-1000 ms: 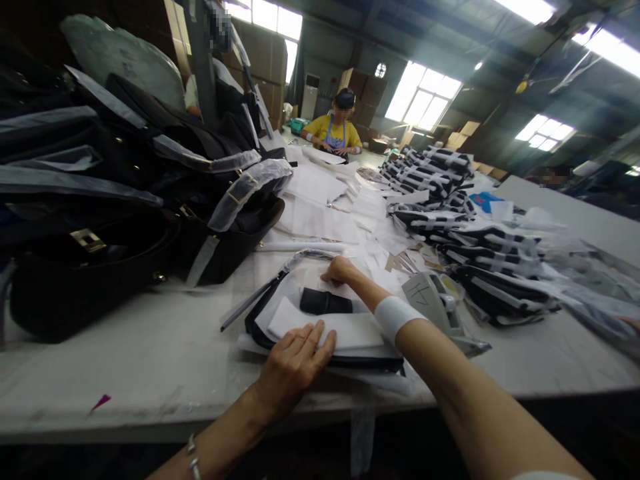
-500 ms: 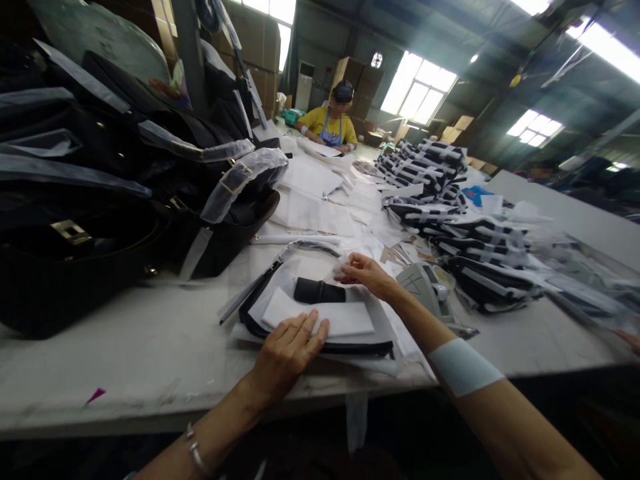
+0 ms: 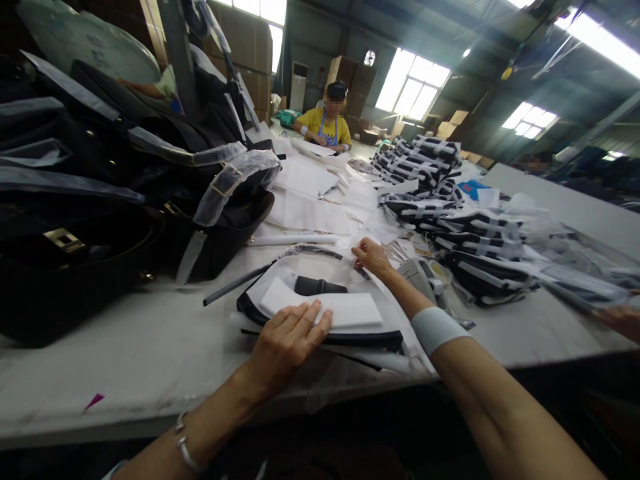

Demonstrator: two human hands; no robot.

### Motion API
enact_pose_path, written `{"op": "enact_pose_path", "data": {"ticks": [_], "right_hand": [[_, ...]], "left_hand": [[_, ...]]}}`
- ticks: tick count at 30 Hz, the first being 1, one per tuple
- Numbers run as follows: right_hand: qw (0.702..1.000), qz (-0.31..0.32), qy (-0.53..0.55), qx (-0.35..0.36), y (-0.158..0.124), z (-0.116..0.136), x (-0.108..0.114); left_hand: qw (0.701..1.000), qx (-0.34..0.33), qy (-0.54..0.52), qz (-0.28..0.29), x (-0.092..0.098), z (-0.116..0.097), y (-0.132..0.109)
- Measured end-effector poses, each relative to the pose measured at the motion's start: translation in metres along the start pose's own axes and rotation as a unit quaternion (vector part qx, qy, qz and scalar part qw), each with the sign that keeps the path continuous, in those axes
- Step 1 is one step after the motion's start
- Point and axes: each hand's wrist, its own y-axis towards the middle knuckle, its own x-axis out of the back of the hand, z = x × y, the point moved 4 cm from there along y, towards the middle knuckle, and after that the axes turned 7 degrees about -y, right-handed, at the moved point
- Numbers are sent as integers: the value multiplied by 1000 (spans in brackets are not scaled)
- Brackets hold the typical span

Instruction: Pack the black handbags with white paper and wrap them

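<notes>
A flat black bag (image 3: pixel 320 337) lies on the table in front of me, partly wrapped in white paper (image 3: pixel 345 310), with a black cylindrical part (image 3: pixel 317 287) on top. My left hand (image 3: pixel 287 343) lies flat on the white paper, fingers stretched out. My right hand (image 3: pixel 370 257) reaches to the far edge of the wrapping and pinches a thin clear sheet there. A white band sits on my right forearm (image 3: pixel 437 328).
A heap of black handbags (image 3: pixel 100 193) with plastic-wrapped straps fills the left. Stacks of black-and-white striped items (image 3: pixel 465 233) line the right. White sheets (image 3: pixel 310 200) cover the table's middle. A tape dispenser (image 3: pixel 425 273) stands beside my right wrist. A person in yellow (image 3: pixel 325 123) works at the far end.
My right hand has moved from the paper by the black part up and right to the wrapping's far edge. My left hand has stayed pressed on the paper.
</notes>
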Motion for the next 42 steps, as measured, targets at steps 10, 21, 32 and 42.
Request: {"op": "enact_pose_path", "data": {"ticks": [10, 21, 32, 42], "right_hand": [[981, 41, 156, 103, -73, 31, 27], [969, -4, -62, 237, -193, 46, -9], [911, -122, -146, 366, -241, 42, -39], [923, -79, -105, 360, -248, 45, -34]], "left_hand": [[1000, -3, 9, -6, -32, -4, -31], [979, 96, -107, 141, -22, -13, -25], [979, 32, -133, 149, -29, -20, -4], [963, 13, -244, 116, -35, -9, -14]]}}
